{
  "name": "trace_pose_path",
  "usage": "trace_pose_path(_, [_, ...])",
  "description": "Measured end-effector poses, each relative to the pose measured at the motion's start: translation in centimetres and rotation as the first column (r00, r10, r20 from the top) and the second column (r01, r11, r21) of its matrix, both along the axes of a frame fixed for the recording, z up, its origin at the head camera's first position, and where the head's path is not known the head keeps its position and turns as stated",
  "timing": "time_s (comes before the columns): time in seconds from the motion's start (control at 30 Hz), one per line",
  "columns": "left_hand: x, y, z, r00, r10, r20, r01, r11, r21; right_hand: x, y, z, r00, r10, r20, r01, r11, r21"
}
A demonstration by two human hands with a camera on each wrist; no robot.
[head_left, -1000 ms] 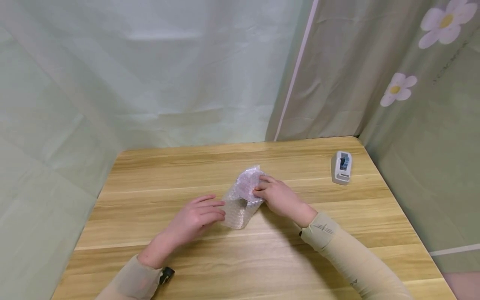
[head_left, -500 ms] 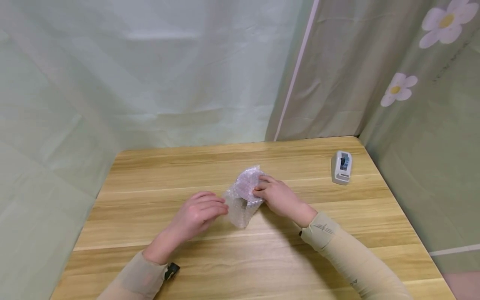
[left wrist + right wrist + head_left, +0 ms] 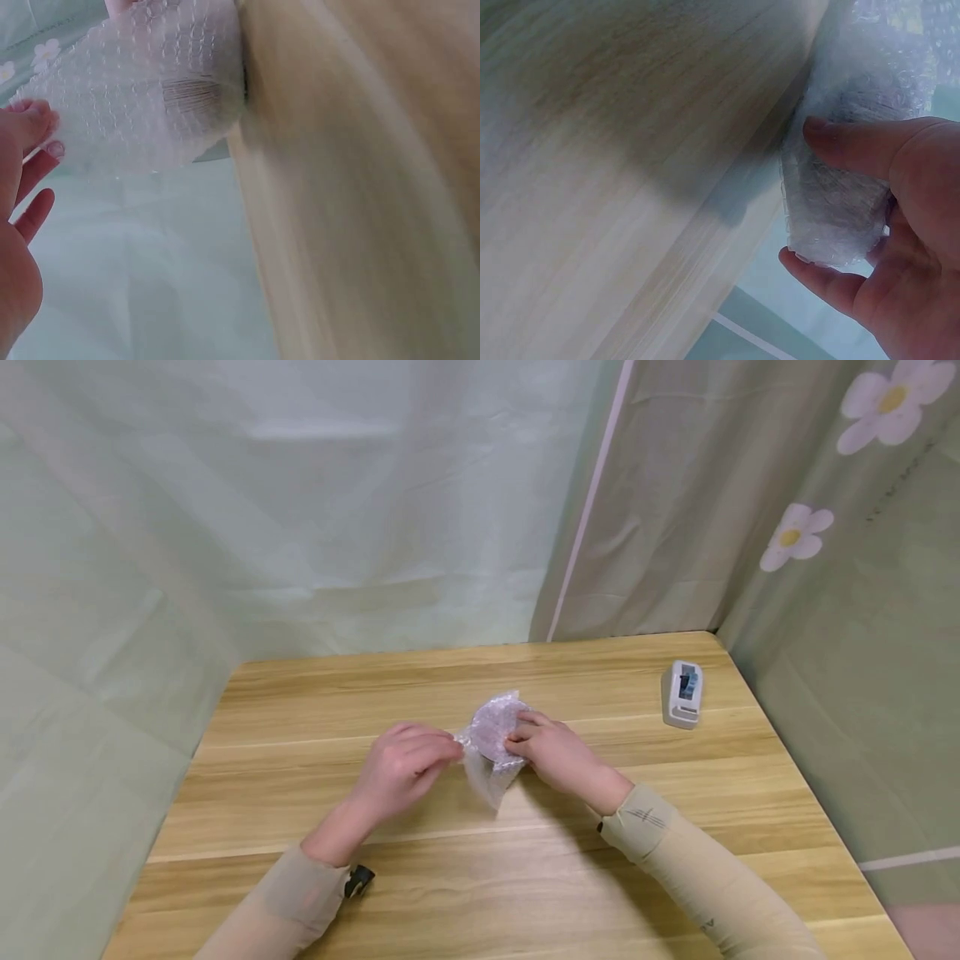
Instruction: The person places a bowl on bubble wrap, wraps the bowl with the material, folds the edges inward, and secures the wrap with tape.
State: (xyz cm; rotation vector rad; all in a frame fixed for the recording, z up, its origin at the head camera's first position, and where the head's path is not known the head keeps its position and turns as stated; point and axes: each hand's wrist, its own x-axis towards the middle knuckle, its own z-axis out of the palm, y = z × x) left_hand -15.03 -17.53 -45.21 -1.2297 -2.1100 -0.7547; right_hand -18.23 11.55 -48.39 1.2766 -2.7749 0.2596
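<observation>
A round thing wrapped in clear bubble wrap (image 3: 491, 725) stands on the wooden table, a loose flap (image 3: 486, 775) trailing from its near left side. My right hand (image 3: 558, 756) grips the bundle from the right; in the right wrist view the thumb (image 3: 840, 142) presses one side and the fingers curl round another. At the flap's edge my left hand (image 3: 408, 768) pinches the plastic between thumb and fingers. In the left wrist view the flap (image 3: 105, 112) stretches from those fingertips to the bundle. Through the plastic shows a ribbed, brownish patch (image 3: 191, 95); what kind of thing it is I cannot tell.
A grey tape dispenser (image 3: 683, 695) with a roll in it stands at the table's back right. Pale green curtains (image 3: 390, 510) hang behind and at both sides of the wooden table (image 3: 322, 693). A black strap end (image 3: 359, 881) sticks out at the left wrist.
My left hand has moved up and slightly right, lifting the loose flap toward the bundle, and its fingers have closed on the edge. The right hand has stayed in place.
</observation>
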Motion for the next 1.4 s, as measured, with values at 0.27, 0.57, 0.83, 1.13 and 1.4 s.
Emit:
trace_pose_path(0.27, [-1.4, 1.4, 1.0, 0.998, 0.064, 0.030, -0.064, 0.998, 0.001, -0.1, -0.2, 0.0, 1.000, -0.004, -0.003, 0.004, 1.000, 0.028])
trace_pose_path(0.57, [-3.7, 3.0, 1.4, 0.995, 0.093, 0.031, -0.092, 0.995, -0.028, 0.0, -0.1, 0.0, 1.000, -0.010, 0.003, 0.009, 0.999, 0.050])
trace_pose_path(0.83, [-5.9, 4.6, 1.5, 0.990, 0.124, 0.066, -0.114, 0.985, -0.132, 0.0, -0.2, -0.1, 0.996, 0.026, -0.081, -0.020, 0.997, 0.078])
trace_pose_path(1.13, [-8.4, 6.3, 0.0, 0.967, 0.196, 0.165, -0.146, 0.950, -0.278, -0.2, -0.5, 0.0, 0.996, 0.035, -0.082, -0.029, 0.997, 0.071])
trace_pose_path(1.4, [-9.1, 7.0, -1.2, 0.944, 0.242, 0.225, -0.156, 0.927, -0.342, -0.1, -0.5, 0.1, 0.993, 0.041, -0.113, -0.030, 0.995, 0.093])
